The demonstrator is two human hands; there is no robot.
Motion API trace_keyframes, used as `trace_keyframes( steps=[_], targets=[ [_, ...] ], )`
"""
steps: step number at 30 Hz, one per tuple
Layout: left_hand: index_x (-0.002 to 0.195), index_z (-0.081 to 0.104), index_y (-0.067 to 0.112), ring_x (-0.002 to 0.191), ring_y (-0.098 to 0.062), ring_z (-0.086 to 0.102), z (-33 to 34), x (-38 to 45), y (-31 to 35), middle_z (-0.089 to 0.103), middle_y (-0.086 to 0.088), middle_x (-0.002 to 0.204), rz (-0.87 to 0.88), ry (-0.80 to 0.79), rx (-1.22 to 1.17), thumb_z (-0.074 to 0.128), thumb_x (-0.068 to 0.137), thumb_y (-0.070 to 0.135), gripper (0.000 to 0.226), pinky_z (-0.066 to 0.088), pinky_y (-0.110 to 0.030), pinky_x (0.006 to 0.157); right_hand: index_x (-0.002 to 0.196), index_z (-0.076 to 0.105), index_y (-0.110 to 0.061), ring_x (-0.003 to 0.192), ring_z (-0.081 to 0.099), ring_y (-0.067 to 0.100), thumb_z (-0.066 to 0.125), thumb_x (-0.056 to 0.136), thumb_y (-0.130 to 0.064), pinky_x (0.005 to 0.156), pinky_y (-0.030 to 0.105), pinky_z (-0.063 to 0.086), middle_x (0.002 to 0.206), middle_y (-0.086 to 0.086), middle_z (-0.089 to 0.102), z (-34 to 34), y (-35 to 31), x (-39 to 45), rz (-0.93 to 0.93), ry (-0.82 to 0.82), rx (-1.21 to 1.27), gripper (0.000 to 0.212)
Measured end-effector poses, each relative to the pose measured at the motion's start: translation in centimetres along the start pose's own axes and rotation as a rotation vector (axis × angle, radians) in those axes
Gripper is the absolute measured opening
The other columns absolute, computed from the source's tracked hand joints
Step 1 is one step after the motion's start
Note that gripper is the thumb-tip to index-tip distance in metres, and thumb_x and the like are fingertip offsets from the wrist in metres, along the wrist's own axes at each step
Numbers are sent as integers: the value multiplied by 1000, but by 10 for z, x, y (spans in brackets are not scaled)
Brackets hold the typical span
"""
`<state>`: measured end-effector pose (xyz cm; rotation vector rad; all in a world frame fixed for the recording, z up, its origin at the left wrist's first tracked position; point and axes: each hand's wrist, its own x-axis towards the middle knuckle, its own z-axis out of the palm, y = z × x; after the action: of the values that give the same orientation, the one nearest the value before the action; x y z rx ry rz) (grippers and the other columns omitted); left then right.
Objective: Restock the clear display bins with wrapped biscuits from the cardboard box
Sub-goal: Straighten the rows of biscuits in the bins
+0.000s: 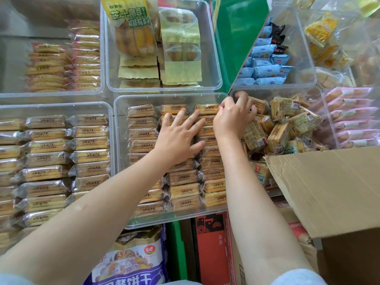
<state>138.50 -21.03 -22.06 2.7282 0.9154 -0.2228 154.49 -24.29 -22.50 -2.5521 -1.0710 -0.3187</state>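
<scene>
At frame centre, left hand (178, 134) lies flat, fingers spread, on the stacked biscuit packs (183, 177); right hand (233, 118) curls over the rightmost column. Recommend keeping rows flush.

Yellow bread bag (131, 23) reads 芝士椰蓉 (below it, 有颜有料)

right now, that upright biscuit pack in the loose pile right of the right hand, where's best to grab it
Take the upright biscuit pack across its two broad faces near the top edge, coming from above. It stands on end in the loose pile, so the top is free while neighbours crowd its lower half. The crimped wrapper ends look too slippery for a firm grip. The right hand is nearest.
</scene>
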Motion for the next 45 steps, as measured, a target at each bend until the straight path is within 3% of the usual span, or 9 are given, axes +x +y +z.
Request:
trace_keyframes(
  steps=[4,10,14,19,24,27,34,41,45],
  targets=[
    [160,11,38,156,-27,3,-10,3,-5,4,8,169,19,-44,6,22,97,71,72,9,-55,119,86,73,-13,122,51,32,67,85,-10,108,54,34,120,11,61,-4,-2,1,6,-76,-19,6],
    [160,13,34,156,-26,-1,-16,-21,0,1,2,170,74,-8,-92,30,100,62,69,10,-55,123,85,75,-12,109,58,35,60,78,1,94,53,48,112,14,64,-40,1,-33,142,65,183,22],
    [161,16,27,156,-20,-4,-7,-48,16,4,5,169,135,-17,-59,26,102,59,68,5,-50,125,93,77,-14,124,52,36,63,82,-3,102,55,42,129,16,59,-53,10,-88,149,-35,157,22],
    [161,12,24,156,-22,-5,-8,-57,21,3,4,169,101,-110,70,17,102,62,71,4,-54,123,119,74,-24,151,21,31,55,96,-8,119,54,19,161,13,31,-65,24,-114,169,-311,144,34],
    [162,3,27,155,-20,-12,-12,-68,25,-6,5,169,150,-123,66,20,103,60,70,3,-50,124,125,70,-21,144,34,33,53,99,-9,110,50,33,158,16,36,-82,44,-109,141,-311,123,33],
    [162,3,29,155,-20,-10,-4,-78,27,-3,7,169,179,-129,63,21,103,60,68,7,-49,124,121,71,-19,141,37,35,57,99,-15,107,50,36,154,17,40,-82,52,-107,64,-317,120,27],
    [158,26,26,156,-22,4,-6,-78,38,18,3,168,107,-104,45,26,104,58,63,12,-50,123,102,72,-15,134,39,32,66,95,-31,100,46,35,144,13,46,-78,48,-94,49,-330,47,18],
    [159,23,26,156,-25,6,-3,-83,39,17,4,168,87,-108,24,30,104,57,64,15,-49,121,102,75,-18,136,34,30,68,93,-40,103,48,32,148,10,42,-70,46,-89,20,-360,-19,25],
    [161,13,29,156,-25,0,-1,-85,42,7,7,169,111,-115,55,26,104,57,65,17,-50,121,99,77,-16,135,35,32,68,93,-33,101,49,34,147,11,42,-66,47,-87,13,-356,-7,20]
  ],
)
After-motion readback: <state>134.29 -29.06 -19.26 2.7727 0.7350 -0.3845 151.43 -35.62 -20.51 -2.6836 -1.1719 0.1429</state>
